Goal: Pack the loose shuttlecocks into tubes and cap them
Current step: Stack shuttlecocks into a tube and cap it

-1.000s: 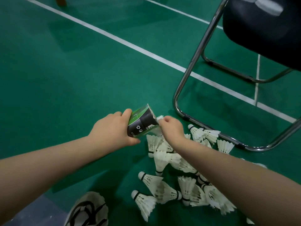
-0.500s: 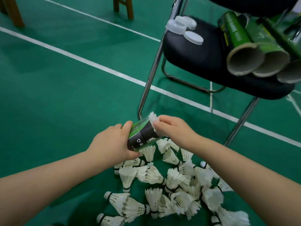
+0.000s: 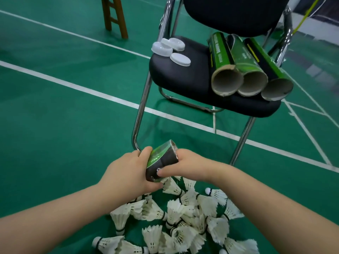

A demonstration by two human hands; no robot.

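I'm seeing left hand clenching tube, mouth angled to 1 o'clock for loading. Right hand gripping its rim, steadying. Loose shuttlecocks lying heaped on floor at 6 o'clock (within reach). Caps waiting on chair.

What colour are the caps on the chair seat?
The caps are translucent white, shown in the head view.

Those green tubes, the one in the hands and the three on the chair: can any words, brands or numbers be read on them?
Held tube: only a small white round symbol, no readable words.
Three tubes on the chair: printed lettering along their sides, too blurred to read.
White caps: no text visible.
Nothing else in view carries writing.
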